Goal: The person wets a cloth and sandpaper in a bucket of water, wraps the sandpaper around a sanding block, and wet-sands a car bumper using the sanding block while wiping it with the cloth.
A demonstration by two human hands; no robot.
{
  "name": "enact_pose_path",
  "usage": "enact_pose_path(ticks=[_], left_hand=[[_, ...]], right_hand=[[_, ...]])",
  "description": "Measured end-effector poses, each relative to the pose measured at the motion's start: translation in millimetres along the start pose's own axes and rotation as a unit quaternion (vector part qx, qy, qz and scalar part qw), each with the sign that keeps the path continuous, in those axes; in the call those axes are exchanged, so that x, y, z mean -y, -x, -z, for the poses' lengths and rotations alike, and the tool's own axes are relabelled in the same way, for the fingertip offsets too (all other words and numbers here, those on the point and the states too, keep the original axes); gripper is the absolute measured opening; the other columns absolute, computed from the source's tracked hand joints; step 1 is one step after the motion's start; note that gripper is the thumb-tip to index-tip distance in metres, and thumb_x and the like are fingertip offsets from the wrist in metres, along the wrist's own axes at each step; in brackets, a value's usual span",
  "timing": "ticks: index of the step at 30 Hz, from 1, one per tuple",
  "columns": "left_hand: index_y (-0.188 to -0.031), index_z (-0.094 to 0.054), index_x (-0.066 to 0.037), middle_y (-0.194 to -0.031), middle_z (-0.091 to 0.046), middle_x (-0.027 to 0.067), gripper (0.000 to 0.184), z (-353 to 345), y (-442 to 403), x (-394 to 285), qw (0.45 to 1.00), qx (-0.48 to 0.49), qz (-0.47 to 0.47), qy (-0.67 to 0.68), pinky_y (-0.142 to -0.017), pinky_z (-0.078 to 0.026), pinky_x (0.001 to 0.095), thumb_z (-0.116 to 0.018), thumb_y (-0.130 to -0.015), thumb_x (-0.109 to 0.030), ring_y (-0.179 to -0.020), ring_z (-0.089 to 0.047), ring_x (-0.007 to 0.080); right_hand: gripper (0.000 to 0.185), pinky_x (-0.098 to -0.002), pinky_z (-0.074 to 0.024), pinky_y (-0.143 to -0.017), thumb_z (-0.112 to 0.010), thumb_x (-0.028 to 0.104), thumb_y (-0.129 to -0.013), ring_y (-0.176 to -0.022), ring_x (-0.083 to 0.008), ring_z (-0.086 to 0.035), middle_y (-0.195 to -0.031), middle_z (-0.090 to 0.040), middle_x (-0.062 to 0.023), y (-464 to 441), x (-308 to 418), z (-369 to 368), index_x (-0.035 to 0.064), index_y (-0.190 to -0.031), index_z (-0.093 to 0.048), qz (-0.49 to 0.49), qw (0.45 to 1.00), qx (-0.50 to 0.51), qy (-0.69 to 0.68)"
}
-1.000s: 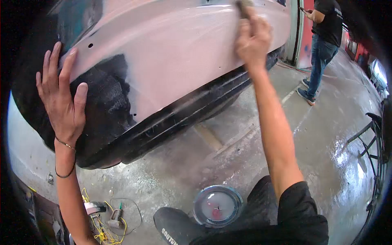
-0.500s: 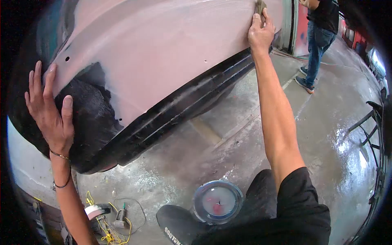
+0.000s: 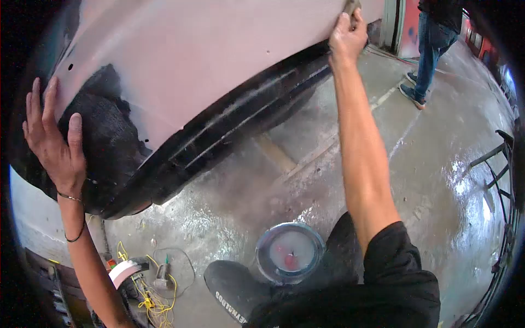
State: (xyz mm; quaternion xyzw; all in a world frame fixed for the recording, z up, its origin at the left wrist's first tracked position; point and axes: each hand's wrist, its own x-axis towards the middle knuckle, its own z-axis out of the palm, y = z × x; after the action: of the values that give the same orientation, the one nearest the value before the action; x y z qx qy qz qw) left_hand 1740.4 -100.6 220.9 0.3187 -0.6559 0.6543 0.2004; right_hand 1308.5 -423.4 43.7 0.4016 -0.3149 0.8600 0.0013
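A person's right hand (image 3: 348, 41) grips a small grey-brown block (image 3: 353, 6) at a curved, pale-pink vehicle panel (image 3: 191, 54), left hand (image 3: 57, 148) spread wide beside its black patch (image 3: 106, 131)

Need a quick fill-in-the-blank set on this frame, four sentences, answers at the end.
1. The hand holding the small block is the person's ____ one.
2. The large panel is mostly ____ in colour, with a dark patch near the other hand.
3. The brightest tangled cord on the floor is ____.
4. The other person's jeans are ____.

Missing words: right; pink; yellow; blue.
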Motion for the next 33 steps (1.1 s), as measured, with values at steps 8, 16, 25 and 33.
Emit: enact_pose_path(ticks=[8,16,25,33], left_hand=[[-0.162,-0.054,-0.013,-0.172,-0.046,0.0141,0.053,1.7,3.3,6.3,0.999,0.024,-0.024,0.019,-0.132,-0.027,0.0511,-0.057,-0.112,-0.032,-0.160,-0.039,0.0379],[-0.166,-0.049,-0.021,-0.175,-0.042,0.0094,0.063,-0.2,3.5,-0.1,1.000,0.001,0.000,-0.001,-0.131,-0.020,0.0566,-0.065,-0.107,-0.038,-0.164,-0.033,0.0338],[-0.163,-0.052,-0.018,-0.172,-0.046,0.0094,0.057,9.1,10.0,-8.9,0.999,0.020,0.037,-0.024,-0.132,-0.021,0.0527,-0.063,-0.109,-0.032,-0.162,-0.036,0.0325],[-0.156,-0.055,-0.014,-0.174,-0.038,0.0168,0.055,2.9,18.2,-2.4,0.995,0.025,0.065,-0.068,-0.134,-0.012,0.0604,-0.056,-0.107,-0.039,-0.166,-0.026,0.0384]], right_hand=[[0.061,-0.0506,-0.0385,-0.114,-0.078,0.005,-0.094,-0.130,-0.0389,-0.047,-0.140,-0.049,-0.0202,217.2,146.5,9.1,0.0216,-0.151,-0.065,0.095,0.990,0.109,0.009],[0.047,-0.0487,-0.0459,-0.114,-0.070,0.016,-0.104,-0.130,-0.0401,-0.058,-0.136,-0.059,-0.0293,46.8,-0.5,3.3,-0.0091,-0.142,-0.060,-0.093,0.994,-0.044,-0.022],[0.045,-0.0475,-0.0399,-0.118,-0.069,0.007,-0.104,-0.134,-0.0339,-0.050,-0.140,-0.052,-0.0180,175.9,127.9,-5.9,0.0078,-0.149,-0.065,0.172,0.980,0.086,0.040],[0.052,-0.0515,-0.0419,-0.116,-0.070,0.010,-0.102,-0.136,-0.0391,-0.050,-0.140,-0.050,-0.0199,219.6,170.0,-32.4,-0.0090,-0.148,-0.053,0.119,0.989,0.078,-0.035]])
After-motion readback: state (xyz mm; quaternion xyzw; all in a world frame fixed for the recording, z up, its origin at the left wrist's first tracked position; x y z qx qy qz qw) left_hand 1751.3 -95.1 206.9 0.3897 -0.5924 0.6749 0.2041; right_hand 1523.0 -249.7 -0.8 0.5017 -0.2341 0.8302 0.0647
